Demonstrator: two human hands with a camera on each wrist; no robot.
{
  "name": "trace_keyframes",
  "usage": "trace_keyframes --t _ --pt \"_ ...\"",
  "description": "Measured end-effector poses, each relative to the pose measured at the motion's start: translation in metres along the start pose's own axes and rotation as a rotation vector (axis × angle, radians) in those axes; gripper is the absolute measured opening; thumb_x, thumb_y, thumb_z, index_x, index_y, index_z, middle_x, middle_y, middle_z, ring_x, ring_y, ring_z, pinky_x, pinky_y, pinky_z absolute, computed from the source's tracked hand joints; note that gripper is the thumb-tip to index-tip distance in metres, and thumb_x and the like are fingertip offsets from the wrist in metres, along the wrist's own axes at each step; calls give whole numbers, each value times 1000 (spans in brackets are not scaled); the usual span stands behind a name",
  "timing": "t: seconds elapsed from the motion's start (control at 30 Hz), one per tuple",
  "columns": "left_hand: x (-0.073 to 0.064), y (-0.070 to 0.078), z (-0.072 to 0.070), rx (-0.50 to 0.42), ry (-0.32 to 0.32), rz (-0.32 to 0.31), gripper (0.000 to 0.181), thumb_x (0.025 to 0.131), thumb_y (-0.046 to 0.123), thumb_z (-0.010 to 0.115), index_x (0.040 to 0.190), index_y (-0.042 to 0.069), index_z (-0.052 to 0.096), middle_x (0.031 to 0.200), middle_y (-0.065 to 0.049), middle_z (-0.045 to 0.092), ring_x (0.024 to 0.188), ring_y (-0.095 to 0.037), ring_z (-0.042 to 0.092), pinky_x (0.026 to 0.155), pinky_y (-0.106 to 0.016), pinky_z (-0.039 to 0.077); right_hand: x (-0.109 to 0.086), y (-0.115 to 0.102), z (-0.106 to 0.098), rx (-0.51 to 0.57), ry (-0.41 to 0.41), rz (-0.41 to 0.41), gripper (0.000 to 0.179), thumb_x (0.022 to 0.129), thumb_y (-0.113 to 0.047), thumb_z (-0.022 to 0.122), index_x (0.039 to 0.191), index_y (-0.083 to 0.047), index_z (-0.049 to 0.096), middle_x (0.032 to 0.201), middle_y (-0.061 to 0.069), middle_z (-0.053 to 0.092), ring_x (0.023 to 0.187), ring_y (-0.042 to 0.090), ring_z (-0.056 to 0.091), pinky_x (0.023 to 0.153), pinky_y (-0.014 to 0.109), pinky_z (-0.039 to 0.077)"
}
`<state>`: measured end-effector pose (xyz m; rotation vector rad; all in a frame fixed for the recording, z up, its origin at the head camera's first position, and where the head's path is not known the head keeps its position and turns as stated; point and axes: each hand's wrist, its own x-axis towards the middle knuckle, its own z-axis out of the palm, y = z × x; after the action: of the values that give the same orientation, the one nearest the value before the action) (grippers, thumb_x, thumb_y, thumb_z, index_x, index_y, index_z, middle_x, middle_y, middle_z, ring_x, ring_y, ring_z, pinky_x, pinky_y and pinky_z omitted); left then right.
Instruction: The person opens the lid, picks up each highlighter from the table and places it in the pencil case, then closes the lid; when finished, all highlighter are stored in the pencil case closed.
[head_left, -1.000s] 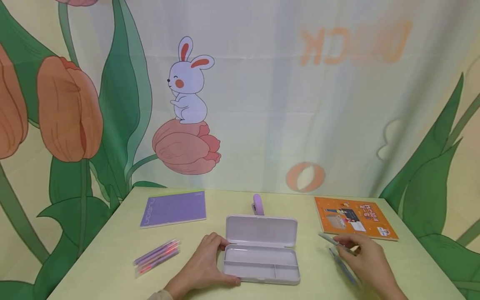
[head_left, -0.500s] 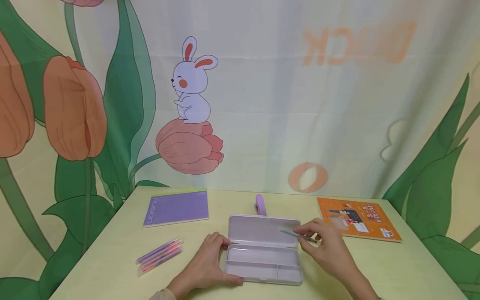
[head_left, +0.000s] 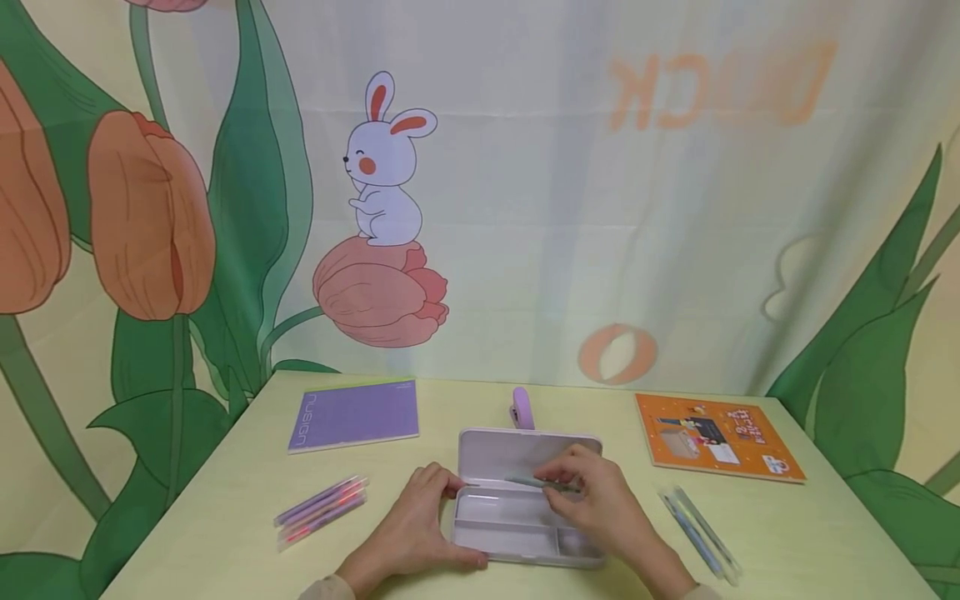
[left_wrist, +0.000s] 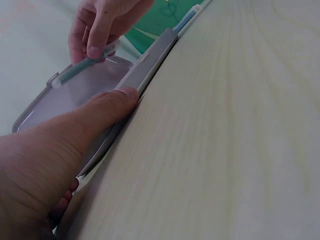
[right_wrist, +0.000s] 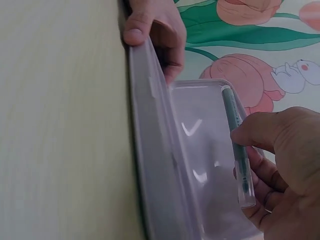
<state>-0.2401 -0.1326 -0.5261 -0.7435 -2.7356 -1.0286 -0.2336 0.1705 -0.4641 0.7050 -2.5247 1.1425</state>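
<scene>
A pale lilac pencil case (head_left: 504,543) lies with its lid up, its tray split into one long compartment and two shorter ones. My left hand (head_left: 416,523) grips the left end, thumb on the front edge and fingers toward the back corner. Over the tray's right part, my right hand (head_left: 603,504) pinches a green marker (right_wrist: 232,115) with a clear cap. In the head view the marker lies nearly level in front of the lid (head_left: 495,457). The left wrist view shows its other end (left_wrist: 72,75) pointing toward the lid. No pens show inside the tray.
Two pens (head_left: 697,533) lie right of the case, and several purple and pink pens (head_left: 321,512) lie to the left. Behind are a purple notebook (head_left: 356,414), a small purple stapler-like object (head_left: 522,408) and an orange book (head_left: 716,442). A printed curtain (head_left: 517,250) hangs behind the table.
My right hand has lifted the green marker away from the pens at the right and carried it left over the case. My left hand keeps its hold on the case's left end.
</scene>
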Motion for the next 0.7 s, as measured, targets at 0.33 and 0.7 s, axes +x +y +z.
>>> trace_keyframes --t 0.33,0.7 --pt "1 0 1 18 3 8 93 64 76 98 127 18 64 116 12 58 111 -10 50 100 -35 52 -2 3 14 -10 -75 19 23 89 0 89 106 -15 86 101 -7 72 94 14 67 83 31 60" --pt "0 -1 0 8 7 10 93 63 75 100 128 17 64 116 11 58 111 -9 50 100 -35 52 -2 3 9 -29 -30 18 26 87 2 90 107 -14 84 103 -3 76 94 15 71 84 33 63"
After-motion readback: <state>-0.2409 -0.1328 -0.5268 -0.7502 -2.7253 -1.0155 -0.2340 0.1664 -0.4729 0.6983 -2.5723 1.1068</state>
